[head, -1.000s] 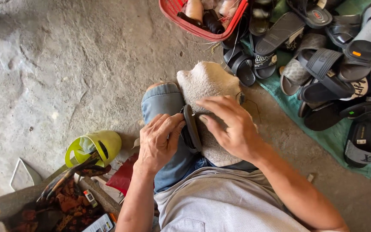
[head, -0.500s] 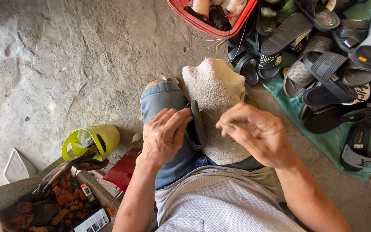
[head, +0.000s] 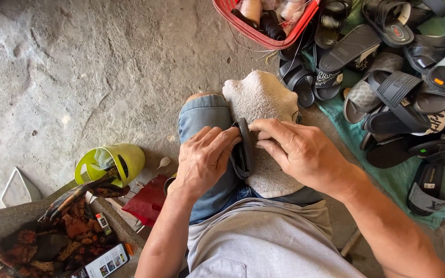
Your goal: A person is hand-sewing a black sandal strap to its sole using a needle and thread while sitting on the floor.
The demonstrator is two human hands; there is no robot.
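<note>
A dark sandal (head: 243, 152) stands on edge on a pale towel (head: 261, 98) draped over my knee. My left hand (head: 204, 159) grips the sandal's left side, fingers curled over its rim. My right hand (head: 297, 149) presses against its right side at the top, thumb and forefinger pinched there; whether it holds a needle or thread is too small to tell. My legs are in blue denim shorts (head: 202, 116).
A red basket (head: 263, 25) with spools sits at the top. Several dark sandals (head: 397, 92) lie piled on a green sheet (head: 439, 190) at the right. A yellow-green plastic cup (head: 112, 162), patterned cloth (head: 52, 237) and small clutter lie at lower left on the concrete floor.
My right hand, lifted away to the right half a second ago, has come back down onto the sandal's top edge. The left hand kept its hold.
</note>
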